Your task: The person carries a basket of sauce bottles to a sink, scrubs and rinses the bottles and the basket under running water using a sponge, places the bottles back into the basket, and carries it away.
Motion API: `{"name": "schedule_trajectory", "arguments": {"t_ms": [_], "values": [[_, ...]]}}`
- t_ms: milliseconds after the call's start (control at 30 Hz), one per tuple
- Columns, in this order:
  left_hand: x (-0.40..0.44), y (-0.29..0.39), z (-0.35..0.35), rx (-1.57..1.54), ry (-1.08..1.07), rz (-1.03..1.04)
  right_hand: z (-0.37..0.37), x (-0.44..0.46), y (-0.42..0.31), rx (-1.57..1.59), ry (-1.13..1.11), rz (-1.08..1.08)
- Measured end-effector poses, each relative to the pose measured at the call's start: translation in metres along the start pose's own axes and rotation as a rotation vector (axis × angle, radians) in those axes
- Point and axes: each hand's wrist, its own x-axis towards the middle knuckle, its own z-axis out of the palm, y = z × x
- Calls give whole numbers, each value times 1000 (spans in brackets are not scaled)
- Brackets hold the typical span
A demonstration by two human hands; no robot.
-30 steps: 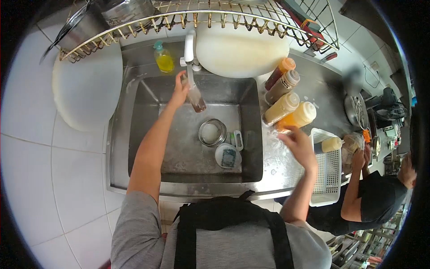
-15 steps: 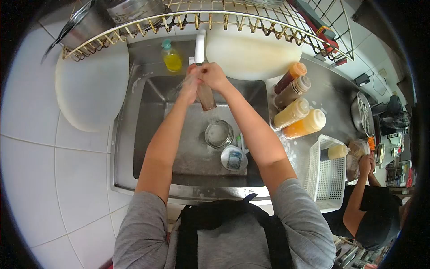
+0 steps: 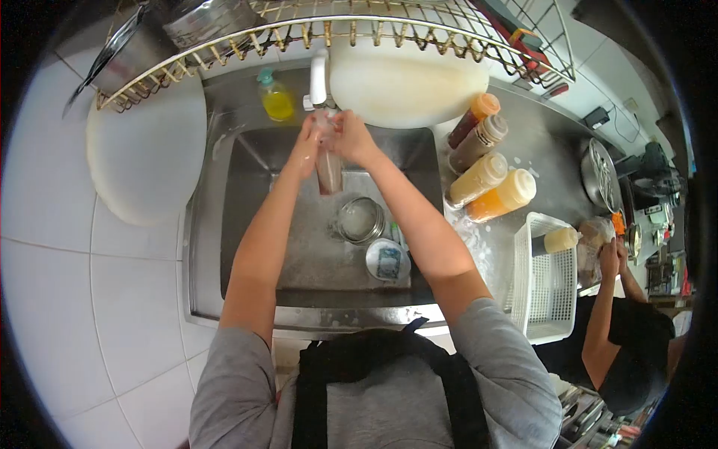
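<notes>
1. Bottle [image 3: 330, 173] up under the faucet [image 3: 318, 81], translucent and brownish, its lower end hanging over the sink [image 3: 303, 266]!
2. Left hand [image 3: 302, 152] on its upper part, fingers wrapped about it; right hand [image 3: 354, 139] meets it on the other side, fingers narrow, at the top. Exact fingertip placement? Too blurred to tell.
3. Down on the sink floor, a round metal tin [image 3: 360, 221] sits near a white dish [image 3: 388, 260] bearing a green pad.
4. Over on the tabletop [image 3: 550, 161], four squeeze bottles [image 3: 479, 181] line up beside the sink, with a white basket [image 3: 523, 277] near them, holding another squeeze bottle [image 3: 559, 240].
</notes>
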Motion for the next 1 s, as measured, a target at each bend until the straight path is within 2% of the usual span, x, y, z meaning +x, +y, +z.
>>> {"name": "schedule_trajectory", "arguments": {"t_ms": [33, 100, 167, 233, 300, 400, 433, 500, 567, 633, 667, 733, 800, 833, 867, 933, 1000], "values": [[-13, 2, 10, 8, -48, -60, 2, -16, 6, -73, 70, 11], [-37, 0, 35, -38, -117, -160, -3, -53, 24, 183, -81, 174], [-55, -16, 64, 0, -230, -67, 8, -90, 71, 353, 12, 157], [-73, -24, 97, 56, -410, 31, -28, -143, 57, 344, 34, 169], [-77, -24, 134, 166, -529, 122, -66, -192, 54, 126, 54, 268], [-79, 1, 189, 354, -610, 398, -134, -261, 11, 92, 191, 275], [-74, -2, 205, 365, -602, 485, -157, -280, 2, 93, 232, 439], [-62, -8, 237, 388, -584, 658, -203, -315, 12, 31, 445, 342], [-58, -13, 261, 443, -556, 663, -242, -335, 3, -175, 727, 280], [-54, -25, 279, 544, -524, 707, -281, -349, 6, -716, 844, 368], [-53, -33, 282, 529, -525, 691, -294, -352, 10, -660, 917, 463], [-55, -42, 287, 497, -532, 656, -320, -366, 55, -602, 1003, 420], [-61, -48, 285, 551, -460, 774, -350, -389, 132, -524, 961, 421], [-65, -58, 280, 552, -421, 792, -347, -385, 130, -452, 986, 443], [-69, -64, 274, 556, -380, 808, -353, -391, 167, -427, 995, 418], [-75, -59, 257, 553, -265, 803, -347, -384, 181, -493, 1000, 630], [-79, -49, 235, 561, -124, 821, -340, -375, 194, -448, 929, 643]]}}
